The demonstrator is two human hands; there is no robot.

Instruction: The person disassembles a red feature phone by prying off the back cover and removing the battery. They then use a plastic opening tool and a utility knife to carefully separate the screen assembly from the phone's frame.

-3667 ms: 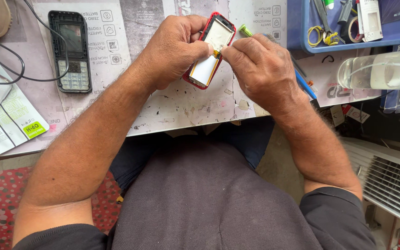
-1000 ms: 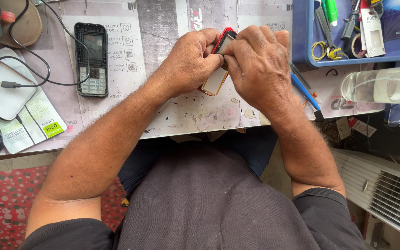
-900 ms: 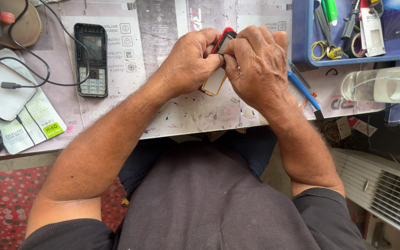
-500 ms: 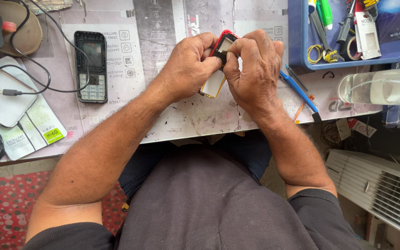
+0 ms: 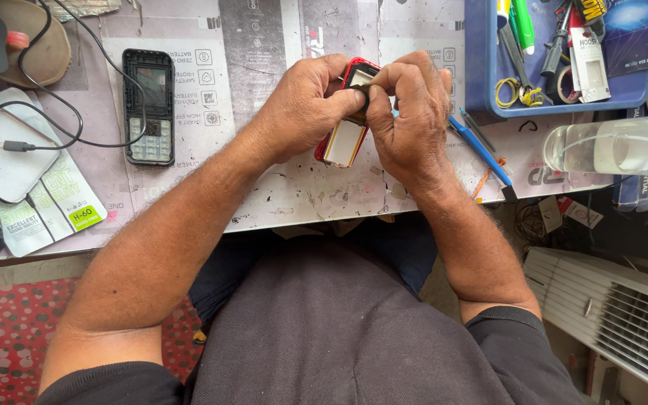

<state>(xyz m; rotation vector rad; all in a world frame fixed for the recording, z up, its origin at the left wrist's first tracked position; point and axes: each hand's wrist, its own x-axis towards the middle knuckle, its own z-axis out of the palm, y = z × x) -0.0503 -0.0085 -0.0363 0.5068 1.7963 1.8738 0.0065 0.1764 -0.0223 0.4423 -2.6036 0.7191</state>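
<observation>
**A:** What is the biggest thing here?

**B:** The tabletop. It has printed paper sheets all over it. A blue tray full of tools sits at the far right, and a clear plastic bottle lies on its side near the right edge.

**A:** And where is the phone they are working on?

**B:** The red phone is in the middle, held just above the tabletop between both hands. Its back is open and you can see a pale flat part inside. Its long side runs away from the person and leans a bit to the right.

**A:** Which hand is closer to it?

**B:** Both touch it. The left hand comes from the left and wraps around the phone's left side, closed on it. The right hand comes from the right, bent over the top end. Its thumb and fingers pinch a small dark piece right at the phone's top. I cannot tell what that piece is.

**A:** Anything else?

**B:** A black keypad phone lies flat, well off to the left, with a black cable beside it. A blue pen lies just right of the right hand.
</observation>
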